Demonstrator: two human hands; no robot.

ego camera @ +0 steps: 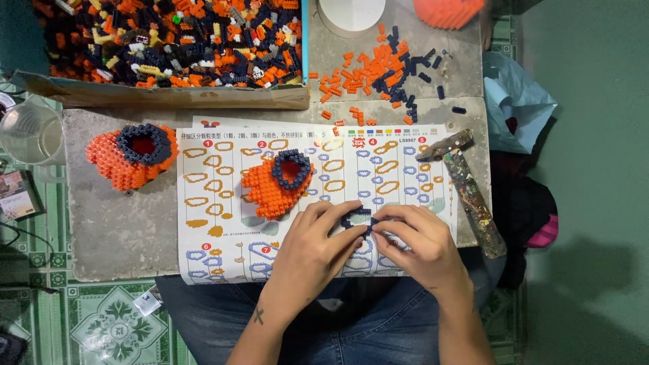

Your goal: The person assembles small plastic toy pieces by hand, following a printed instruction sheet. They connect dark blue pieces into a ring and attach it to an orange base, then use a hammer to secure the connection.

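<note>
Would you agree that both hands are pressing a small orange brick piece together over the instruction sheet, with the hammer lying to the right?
Not quite: the head view shows the brick piece between the left hand and right hand is dark navy, not orange. It is over the instruction sheet, and the hammer lies to the right.

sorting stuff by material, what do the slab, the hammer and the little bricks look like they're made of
Slab: looks like concrete, grey, rough, mottled, with chipped edges. Hammer: probably metal head on a wooden handle, both spattered with paint. Little bricks: likely plastic, evenly coloured orange and dark blue, smooth moulded shapes.
</note>
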